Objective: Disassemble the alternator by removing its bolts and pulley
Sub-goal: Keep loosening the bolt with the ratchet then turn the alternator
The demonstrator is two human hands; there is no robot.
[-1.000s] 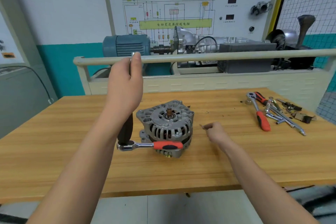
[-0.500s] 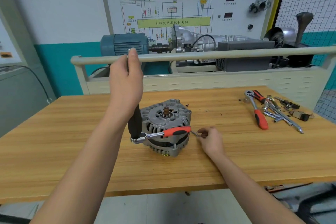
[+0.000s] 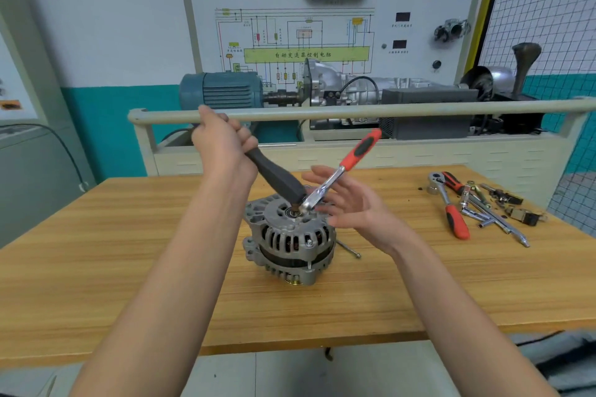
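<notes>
The silver alternator (image 3: pixel 290 237) stands on the wooden table (image 3: pixel 129 267) with its shaft end up. My left hand (image 3: pixel 222 143) grips the black handle (image 3: pixel 274 176) of a long tool whose tip meets the shaft. A ratchet with a red and black grip (image 3: pixel 359 148) sticks up to the right from that tip. My right hand (image 3: pixel 348 200) is open just behind and right of the alternator, fingers spread near the ratchet's metal shank. A long bolt (image 3: pixel 348 248) lies on the table by the alternator's right side.
A second red-handled ratchet (image 3: pixel 451 213), extension bars and small parts (image 3: pixel 496 206) lie at the table's right. Behind the table runs a beige rail (image 3: pixel 354 111) with a blue motor (image 3: pixel 222 90) and a gearbox display.
My left hand tilted the black-handled tool onto the alternator's top. The ratchet swung from lying level in front to pointing up right. My right hand left the bolt on the table and rose, open.
</notes>
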